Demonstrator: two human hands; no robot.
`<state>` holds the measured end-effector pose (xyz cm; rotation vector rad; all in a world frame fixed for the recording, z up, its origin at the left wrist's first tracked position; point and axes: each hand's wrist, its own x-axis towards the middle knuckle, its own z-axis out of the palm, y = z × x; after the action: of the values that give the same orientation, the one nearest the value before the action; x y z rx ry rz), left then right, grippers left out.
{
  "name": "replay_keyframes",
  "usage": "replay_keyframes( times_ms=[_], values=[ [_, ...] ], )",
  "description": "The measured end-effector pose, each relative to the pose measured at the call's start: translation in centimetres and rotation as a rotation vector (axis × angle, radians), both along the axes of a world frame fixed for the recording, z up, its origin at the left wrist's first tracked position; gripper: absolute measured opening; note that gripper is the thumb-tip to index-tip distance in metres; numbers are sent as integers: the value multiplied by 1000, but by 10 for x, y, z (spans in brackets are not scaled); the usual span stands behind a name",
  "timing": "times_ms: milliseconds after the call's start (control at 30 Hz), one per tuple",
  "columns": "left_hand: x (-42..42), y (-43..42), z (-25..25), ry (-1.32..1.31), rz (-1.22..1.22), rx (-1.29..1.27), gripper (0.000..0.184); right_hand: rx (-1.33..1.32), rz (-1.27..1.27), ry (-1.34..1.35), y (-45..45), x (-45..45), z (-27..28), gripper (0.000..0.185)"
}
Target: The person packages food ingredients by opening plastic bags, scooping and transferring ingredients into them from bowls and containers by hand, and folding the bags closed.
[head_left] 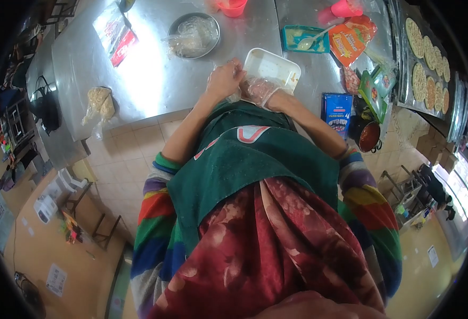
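My left hand (225, 82) is bare, its fingers curled together at the near edge of the metal table. What they hold, if anything, I cannot make out; a bit of clear plastic (234, 97) shows just below them. Close beside it, my right hand (262, 91) wears a thin clear plastic glove that reaches the wrist. Its fingers are bunched toward the left hand and partly hidden. Right behind both hands sits a white rectangular tub (272, 66) with some residue inside, its near edge covered by the right hand.
A metal bowl (217, 40) with plastic bags stands behind. A teal tray (292, 45) holds a spoon. Orange packets (347, 47), a blue pouch (336, 114) and a small pot (368, 137) lie rightward. Flat rounds fill a rack tray (406, 87); a tied bag (100, 104) sits left.
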<state>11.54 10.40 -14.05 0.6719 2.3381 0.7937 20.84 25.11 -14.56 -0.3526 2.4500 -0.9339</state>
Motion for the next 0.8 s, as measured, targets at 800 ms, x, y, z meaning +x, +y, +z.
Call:
replay_keyframes(
  times_ms=[800],
  values=[
    [6, -4, 11, -5, -14, -30, 22, -202, -225, -151, 36, 67, -10, 33]
  ],
)
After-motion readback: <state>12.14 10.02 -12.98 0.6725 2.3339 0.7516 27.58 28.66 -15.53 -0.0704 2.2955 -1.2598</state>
